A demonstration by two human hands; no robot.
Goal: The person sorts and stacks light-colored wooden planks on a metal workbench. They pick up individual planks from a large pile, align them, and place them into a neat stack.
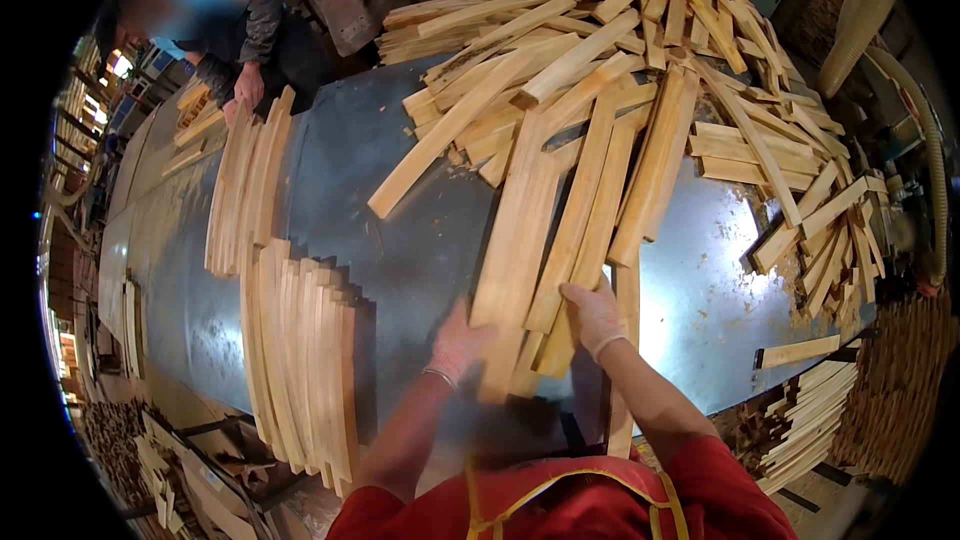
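Several pale wooden strips (520, 240) lie side by side in front of me, their near ends between my two hands. At their left edge is my left hand (460, 345), in a thin whitish glove, closed against the widest strip; its fingertips are partly hidden and a little blurred. My right hand (595, 315), gloved alike, grips the right side of the bunch close to the near ends. Just beyond it, a thicker pair of strips (655, 160) slants away toward the pile.
A large loose heap of wooden strips (590, 50) covers the far side of the metal table (400, 230). To my left stands a neat row of strips (300, 350). A co-worker's hand (248, 88) touches another bundle at far left. More strips (810, 420) are stacked below right.
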